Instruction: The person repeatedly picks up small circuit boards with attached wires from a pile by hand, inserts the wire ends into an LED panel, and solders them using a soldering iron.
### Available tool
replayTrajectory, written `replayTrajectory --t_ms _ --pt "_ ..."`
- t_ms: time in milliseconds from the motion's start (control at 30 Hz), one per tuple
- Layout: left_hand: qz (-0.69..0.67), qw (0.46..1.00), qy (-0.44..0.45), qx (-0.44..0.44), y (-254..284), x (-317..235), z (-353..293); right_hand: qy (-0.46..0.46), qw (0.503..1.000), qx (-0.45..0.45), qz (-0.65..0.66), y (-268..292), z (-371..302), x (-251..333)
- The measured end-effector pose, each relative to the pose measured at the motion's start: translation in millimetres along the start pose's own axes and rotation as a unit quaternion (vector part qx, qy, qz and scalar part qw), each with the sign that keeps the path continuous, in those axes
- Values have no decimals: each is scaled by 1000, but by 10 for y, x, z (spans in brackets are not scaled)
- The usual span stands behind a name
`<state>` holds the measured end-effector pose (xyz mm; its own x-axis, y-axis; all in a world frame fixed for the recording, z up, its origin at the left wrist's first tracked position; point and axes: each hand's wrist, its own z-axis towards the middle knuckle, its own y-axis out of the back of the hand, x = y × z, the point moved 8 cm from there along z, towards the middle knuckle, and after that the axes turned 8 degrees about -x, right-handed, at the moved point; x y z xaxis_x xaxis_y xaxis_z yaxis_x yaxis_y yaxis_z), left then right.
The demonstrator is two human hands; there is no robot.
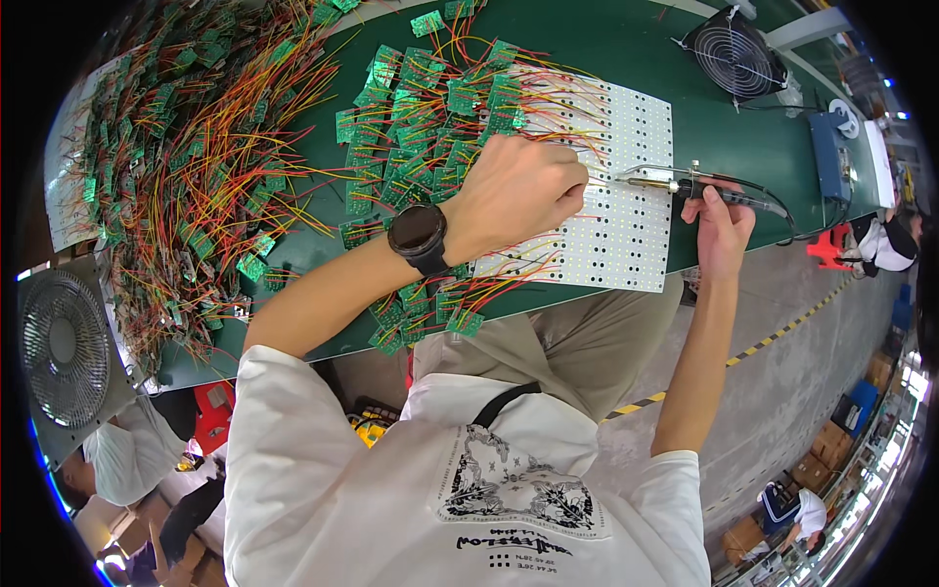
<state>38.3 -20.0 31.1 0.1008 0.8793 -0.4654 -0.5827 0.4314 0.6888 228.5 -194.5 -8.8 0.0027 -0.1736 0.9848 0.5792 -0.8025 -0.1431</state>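
My right hand (pixel 722 233) grips a soldering iron (pixel 745 199) by its black handle. A thin metal guide runs alongside the iron, and its tip points left onto a white LED panel (pixel 631 245). My left hand (pixel 523 188), with a dark watch on the wrist, is closed over the panel's left part, close to the tip. What its curled fingers hold is hidden. Small green circuit boards (pixel 421 161) lie along the panel's left side, with red and yellow wires (pixel 562 93) reaching onto it.
A big heap of wired boards (pixel 225 147) covers the left of the green table (pixel 548 34). At the far right stand a black fan (pixel 736 57) and a blue box (pixel 831 157) with a spool; a cable (pixel 790 230) trails from the iron. Another fan (pixel 67 333) stands at left.
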Motion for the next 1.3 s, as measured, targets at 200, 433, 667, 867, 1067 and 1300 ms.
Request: replayTrajectory --t_ms 200,433,667,867,1067,1300 --pt "-15 997 -37 72 97 -181 93 0 1000 -15 10 27 -5 -11" --pt "-70 982 -97 148 90 -276 46 -1 1000 -24 4 -6 -14 16" --pt "-31 972 -212 98 51 -400 51 -3 1000 -21 1 -3 -21 24" --pt "-22 984 -133 113 23 -363 67 -1 1000 -17 0 -9 -19 34" --pt "-2 987 -152 56 -2 -247 15 -4 1000 -10 3 5 -16 -8" --pt "13 990 -126 57 -59 -146 0 3 1000 -4 -5 -38 -41 22"
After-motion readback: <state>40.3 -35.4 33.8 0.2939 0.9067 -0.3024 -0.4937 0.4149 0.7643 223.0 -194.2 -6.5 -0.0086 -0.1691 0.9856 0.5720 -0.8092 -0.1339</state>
